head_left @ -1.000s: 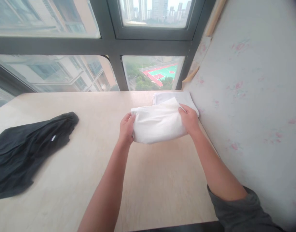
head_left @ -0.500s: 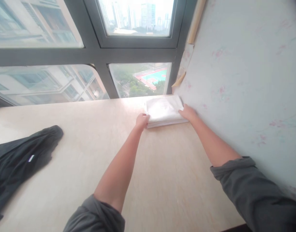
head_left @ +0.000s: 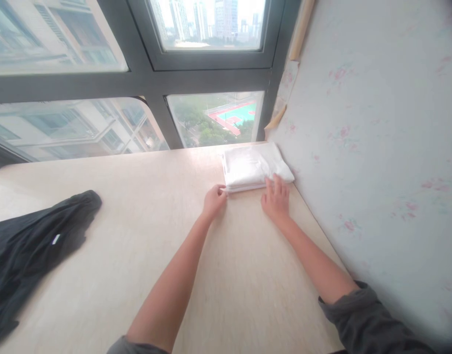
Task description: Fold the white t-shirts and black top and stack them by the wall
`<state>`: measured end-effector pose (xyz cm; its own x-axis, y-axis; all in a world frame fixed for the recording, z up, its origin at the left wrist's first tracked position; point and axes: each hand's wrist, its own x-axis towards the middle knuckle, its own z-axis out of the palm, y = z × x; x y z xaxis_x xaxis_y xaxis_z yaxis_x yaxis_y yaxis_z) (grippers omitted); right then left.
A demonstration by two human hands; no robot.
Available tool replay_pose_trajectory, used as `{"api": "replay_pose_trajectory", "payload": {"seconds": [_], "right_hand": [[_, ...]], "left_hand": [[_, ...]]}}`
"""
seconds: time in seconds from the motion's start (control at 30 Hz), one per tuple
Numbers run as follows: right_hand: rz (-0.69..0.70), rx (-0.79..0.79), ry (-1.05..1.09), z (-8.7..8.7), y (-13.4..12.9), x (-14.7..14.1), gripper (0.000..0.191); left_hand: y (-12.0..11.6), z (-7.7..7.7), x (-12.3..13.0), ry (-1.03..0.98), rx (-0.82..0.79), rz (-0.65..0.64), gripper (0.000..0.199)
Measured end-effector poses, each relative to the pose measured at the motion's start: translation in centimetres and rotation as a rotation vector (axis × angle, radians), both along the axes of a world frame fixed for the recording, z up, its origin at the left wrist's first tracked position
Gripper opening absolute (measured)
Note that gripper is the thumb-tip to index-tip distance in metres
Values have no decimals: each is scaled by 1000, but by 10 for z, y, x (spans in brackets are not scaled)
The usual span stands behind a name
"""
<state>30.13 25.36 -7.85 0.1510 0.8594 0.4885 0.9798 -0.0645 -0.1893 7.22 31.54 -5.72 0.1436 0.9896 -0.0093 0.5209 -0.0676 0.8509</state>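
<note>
A folded white cloth [head_left: 248,164], stacked in layers, lies flat in the corner where the window meets the wall. At its front left corner, my left hand [head_left: 214,201] has thumb and forefinger pinched on the edge of the layers. My right hand [head_left: 276,197] rests on the front edge with its fingers spread over the top; it grips nothing. To the far left a black garment [head_left: 45,241] with a small white label is spread out, away from both hands.
The cloth and garment lie on a pale, wood-like surface [head_left: 145,236]. Grey window frames [head_left: 211,81] rise behind it. A flowered papered wall [head_left: 377,147] borders the right side, with peeling paper [head_left: 275,118] near the frame.
My right hand has moved from the cloth's right side to its front edge, fingers now spread. My left hand has slid slightly towards me, to the front left corner.
</note>
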Motion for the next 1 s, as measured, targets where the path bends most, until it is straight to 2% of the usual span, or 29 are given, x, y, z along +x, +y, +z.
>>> {"api": "replay_pose_trajectory", "payload": {"seconds": [0.13, 0.27, 0.33, 0.5, 0.63, 0.73, 0.83, 1.0], "right_hand": [[80, -78, 41, -10, -26, -36, 52], [264, -194, 55, -9, -44, -70, 45], [309, -225, 57, -8, -49, -87, 45], [321, -247, 87, -7, -53, -116, 48], [325, -259, 85, -9, -52, -118, 48], [322, -260, 86, -11, -51, -115, 47], [312, -243, 92, -13, -51, -113, 45], [323, -208, 101, -16, -52, -112, 43]], "left_hand": [[-43, -7, -19, 113, 150, -79, 24], [-84, -8, -34, 173, 218, -156, 21], [-97, -9, -41, 186, 235, -167, 22], [-110, -12, -49, 189, 253, -166, 22], [-109, -13, -53, 179, 271, -151, 23], [-111, -11, -71, 190, 285, -141, 22], [-114, -10, -112, 243, 291, -33, 23], [-121, -10, -210, 392, 277, 396, 30]]}}
